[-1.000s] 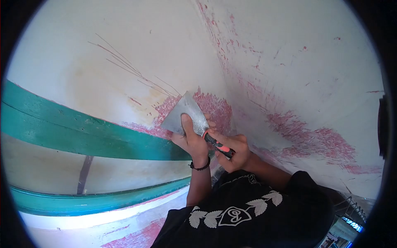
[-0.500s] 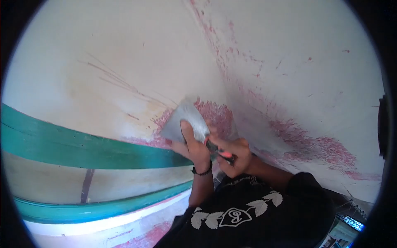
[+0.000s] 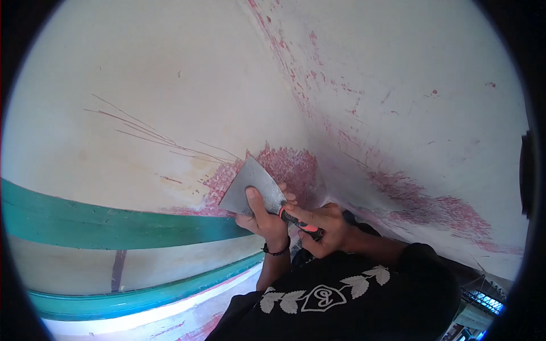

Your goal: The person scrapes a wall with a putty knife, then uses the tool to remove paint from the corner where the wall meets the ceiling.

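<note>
On the left we see a green band (image 3: 114, 227) running across the pale wall (image 3: 170, 85), and a second green band (image 3: 142, 292) lower down. Thin scratch lines (image 3: 153, 139) cross the wall above them.

Near the middle our left hand (image 3: 264, 219) comes up from below, with a dark bracelet (image 3: 277, 250) on the wrist. Its thumb lies flat on the scraper (image 3: 250, 184), pushing the wide metal blade against the wall. The other fingers wrap behind the blade, so this grip is pressed together on the scraper. The blade sits at the lower edge of a patch of red paint (image 3: 287, 167), just above the end of the upper green band.

Just to the right, our right hand (image 3: 321, 224) is closed around the red and black handle (image 3: 300, 221). Its grip is pinching the handle tight. Both hands touch each other. The right arm bends back down toward our black shirt (image 3: 341, 295).

Further right, more red paint streaks (image 3: 438, 207) spread over the other wall.
</note>
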A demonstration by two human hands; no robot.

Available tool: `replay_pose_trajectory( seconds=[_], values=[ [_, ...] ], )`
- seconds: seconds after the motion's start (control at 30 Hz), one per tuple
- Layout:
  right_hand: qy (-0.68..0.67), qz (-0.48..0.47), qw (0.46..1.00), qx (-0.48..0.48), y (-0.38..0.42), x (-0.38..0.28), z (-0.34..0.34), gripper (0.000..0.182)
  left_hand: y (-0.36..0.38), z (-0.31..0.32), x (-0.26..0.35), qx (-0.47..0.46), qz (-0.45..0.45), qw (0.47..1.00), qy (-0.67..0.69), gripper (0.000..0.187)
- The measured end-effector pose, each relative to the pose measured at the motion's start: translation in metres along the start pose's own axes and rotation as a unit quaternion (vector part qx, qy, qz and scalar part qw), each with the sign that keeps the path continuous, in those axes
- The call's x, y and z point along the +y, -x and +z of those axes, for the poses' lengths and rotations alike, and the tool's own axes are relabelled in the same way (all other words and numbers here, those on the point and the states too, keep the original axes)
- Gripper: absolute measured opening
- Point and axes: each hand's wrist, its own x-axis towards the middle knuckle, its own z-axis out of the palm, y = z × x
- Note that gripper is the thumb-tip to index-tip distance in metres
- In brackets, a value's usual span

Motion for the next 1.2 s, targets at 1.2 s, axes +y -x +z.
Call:
replay_pose_trajectory(
  seconds=[1.2],
  values=[
    [-0.025, 0.042, 0.998, -0.04, -0.006, 0.0, -0.004, 0.06, 0.0, -0.004, 0.002, 0.018, -0.021, 0.998, -0.051, 0.053]
  ],
)
